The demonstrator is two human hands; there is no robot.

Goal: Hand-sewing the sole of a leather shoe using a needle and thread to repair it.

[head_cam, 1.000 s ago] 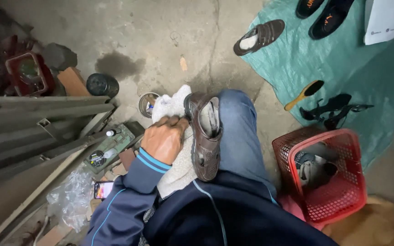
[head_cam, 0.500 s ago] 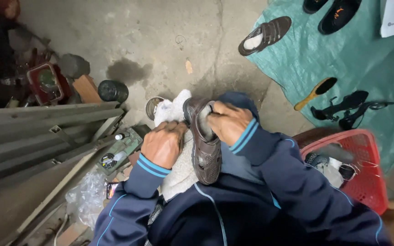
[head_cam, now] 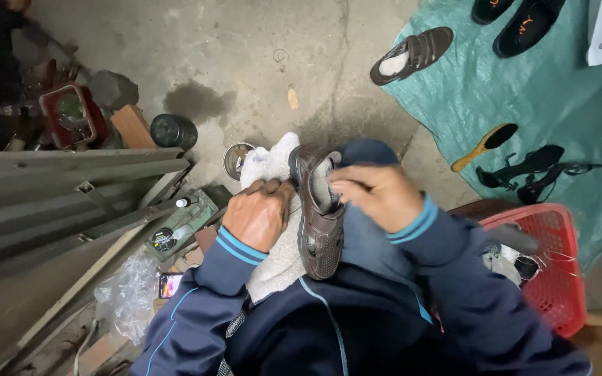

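Brown shoe on lap, both hands working it.

I see the left hand (head_cam: 259, 212) clenched on the brown shoe (head_cam: 318, 212) rim over a white cloth (head_cam: 273, 257); right hand (head_cam: 377, 195) fingers curled into its opening. Shoe's long axis runs away from me along the thigh, between both hands.

The right hand (head_cam: 376, 195) hides the brown shoe's (head_cam: 320, 230) opening; its fingertips look blurred.

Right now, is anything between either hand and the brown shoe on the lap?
Nothing visible. The left hand grips the brown shoe from its side over the white cloth; the right hand rests directly on the shoe's opening.
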